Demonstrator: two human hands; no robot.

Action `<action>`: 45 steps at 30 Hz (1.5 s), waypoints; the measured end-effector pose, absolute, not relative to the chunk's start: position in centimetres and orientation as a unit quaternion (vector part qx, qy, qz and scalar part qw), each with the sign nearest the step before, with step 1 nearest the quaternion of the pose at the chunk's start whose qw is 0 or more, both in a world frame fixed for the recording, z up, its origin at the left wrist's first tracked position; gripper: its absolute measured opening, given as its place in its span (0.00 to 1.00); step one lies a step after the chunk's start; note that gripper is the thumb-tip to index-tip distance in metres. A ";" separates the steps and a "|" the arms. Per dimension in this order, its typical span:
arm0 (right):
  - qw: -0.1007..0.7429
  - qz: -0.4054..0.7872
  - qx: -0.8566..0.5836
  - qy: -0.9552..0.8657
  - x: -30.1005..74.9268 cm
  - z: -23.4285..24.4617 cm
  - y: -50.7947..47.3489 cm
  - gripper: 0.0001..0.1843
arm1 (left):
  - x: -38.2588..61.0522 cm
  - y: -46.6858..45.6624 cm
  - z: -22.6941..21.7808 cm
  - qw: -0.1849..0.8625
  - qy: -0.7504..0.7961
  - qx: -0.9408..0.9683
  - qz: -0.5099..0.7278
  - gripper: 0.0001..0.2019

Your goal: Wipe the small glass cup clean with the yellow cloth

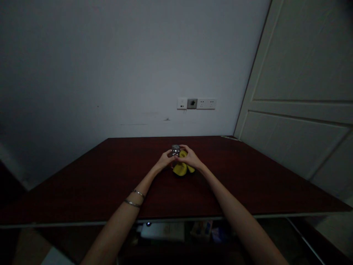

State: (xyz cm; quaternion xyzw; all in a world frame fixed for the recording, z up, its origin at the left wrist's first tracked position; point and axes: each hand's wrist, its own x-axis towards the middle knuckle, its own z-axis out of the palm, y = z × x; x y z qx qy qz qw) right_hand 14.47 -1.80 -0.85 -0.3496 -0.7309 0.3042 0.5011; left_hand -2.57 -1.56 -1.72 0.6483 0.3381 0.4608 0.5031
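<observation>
While I am leaning over a dark red-brown table (68, 191), my view is running from left to right.

Left arm: two thin silver bangles (135, 197) are circling my left forearm (121, 217), partway up from the wrist, and the arm is reaching toward the middle of the table.

Left hand: my left hand (164, 161) is curling around the near left side of a small shiny jar (175, 150), with a narrow grip.

Jar: the small shiny jar is standing near the middle of the tabletop between my two hands, its top showing above my fingers and its lower part hidden.

Cloth: a yellow cloth (180, 169) is lying bunched on the table just below the jar, touching my hands.

Right hand: my right hand (191, 157) is closing in from the right, its fingers (183, 149) meeting the jar and its palm lying above the cloth.

Below the table: a white package (162, 232) and a small printed carton (201, 229) are sitting in dim light under the front edge.

Wall: a white socket strip (196, 103) is running along a pale wall (82, 73), above the far table edge.

Far right: a white panelled door (298, 73) is standing beside the table.
</observation>
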 end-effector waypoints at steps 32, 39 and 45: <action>0.573 0.349 -0.369 -0.643 15.5 1.0 -1.9 0.27 | -2.3 -0.1 -2.9 0.367 0.332 0.666 0.558 0.45; 0.686 0.264 -0.331 -0.591 13.7 0.6 -2.3 0.29 | -0.9 -1.5 -2.9 0.389 0.292 0.686 0.540 0.44; 0.692 0.161 -0.364 -0.603 13.3 0.4 -2.6 0.16 | -0.1 -2.5 -2.2 0.417 0.291 0.656 0.557 0.43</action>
